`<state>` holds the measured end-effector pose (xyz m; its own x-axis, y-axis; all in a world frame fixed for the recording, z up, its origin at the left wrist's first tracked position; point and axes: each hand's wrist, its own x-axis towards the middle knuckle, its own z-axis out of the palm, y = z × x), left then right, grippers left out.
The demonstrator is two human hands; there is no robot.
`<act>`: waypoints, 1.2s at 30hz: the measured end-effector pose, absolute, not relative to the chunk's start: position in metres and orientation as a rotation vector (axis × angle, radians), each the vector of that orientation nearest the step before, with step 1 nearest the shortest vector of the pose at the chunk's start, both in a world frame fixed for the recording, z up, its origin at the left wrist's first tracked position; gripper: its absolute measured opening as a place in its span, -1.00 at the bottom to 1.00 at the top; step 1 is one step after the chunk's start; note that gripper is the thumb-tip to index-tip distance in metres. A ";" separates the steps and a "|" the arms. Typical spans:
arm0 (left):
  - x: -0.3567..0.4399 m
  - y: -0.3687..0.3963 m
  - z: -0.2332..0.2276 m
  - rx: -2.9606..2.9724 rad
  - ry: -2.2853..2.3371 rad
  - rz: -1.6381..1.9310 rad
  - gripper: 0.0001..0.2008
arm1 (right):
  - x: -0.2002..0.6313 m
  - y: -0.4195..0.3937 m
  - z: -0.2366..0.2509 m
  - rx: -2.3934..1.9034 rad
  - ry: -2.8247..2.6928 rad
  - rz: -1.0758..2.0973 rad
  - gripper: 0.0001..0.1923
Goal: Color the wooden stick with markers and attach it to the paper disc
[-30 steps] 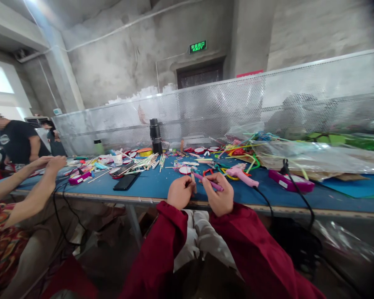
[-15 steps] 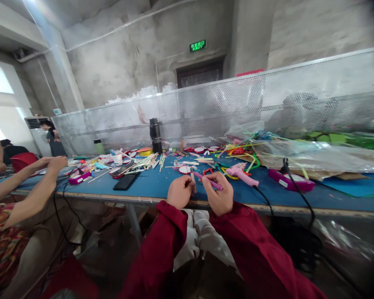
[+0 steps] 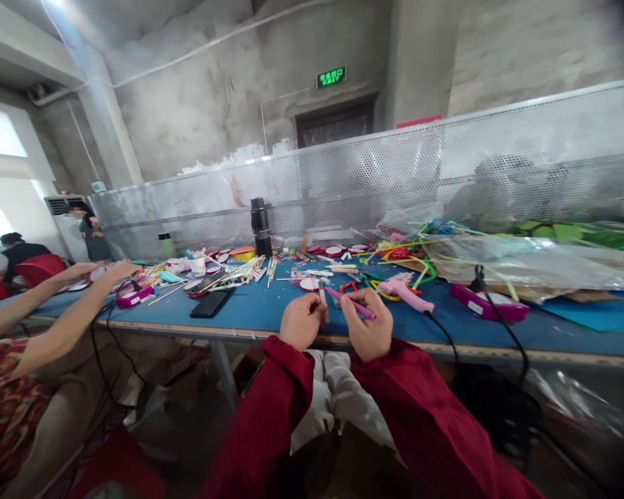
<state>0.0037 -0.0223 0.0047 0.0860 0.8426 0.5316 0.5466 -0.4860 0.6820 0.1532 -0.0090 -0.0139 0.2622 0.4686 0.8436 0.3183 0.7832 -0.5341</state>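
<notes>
My left hand point(image 3: 301, 322) is closed on a flat, pale wooden stick point(image 3: 322, 295), which stands nearly upright from the fingertips. In my right hand point(image 3: 370, 326) is a purple-pink pen point(image 3: 365, 311), gripped in a writing hold. Its tip points left toward the stick; whether the two touch, I cannot tell. Both hands are over the front edge of the blue table point(image 3: 270, 305). Just beyond them lies a white round piece with a red rim point(image 3: 310, 284). To the right of my right hand rests a pink glue gun point(image 3: 405, 294) with a black cord.
A black phone point(image 3: 211, 303), a heap of sticks point(image 3: 247, 270) and a black thermos point(image 3: 261, 227) are to the left. On the right are a purple box point(image 3: 489, 302) with a cord and plastic sheeting point(image 3: 541, 260). A co-worker's arms point(image 3: 67, 305) reach over the table at far left.
My right hand has shifted slightly right with the pen, away from the stick. My left hand keeps the stick almost in place. The co-worker's hands have moved to the right.
</notes>
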 end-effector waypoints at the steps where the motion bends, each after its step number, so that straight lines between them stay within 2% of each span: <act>1: 0.004 -0.022 0.005 2.054 1.372 1.362 -0.76 | 0.153 -0.009 -0.014 -0.712 -1.330 0.118 -0.84; 36: 0.004 -0.023 0.005 2.042 1.380 1.372 -0.75 | 0.153 -0.008 -0.016 -0.735 -1.334 0.085 -0.83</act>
<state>0.0042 -0.0228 0.0048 0.0724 0.8436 0.5320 0.5371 -0.4824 0.6920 0.1527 -0.0079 -0.0162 0.2665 0.4580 0.8481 0.3466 0.7755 -0.5277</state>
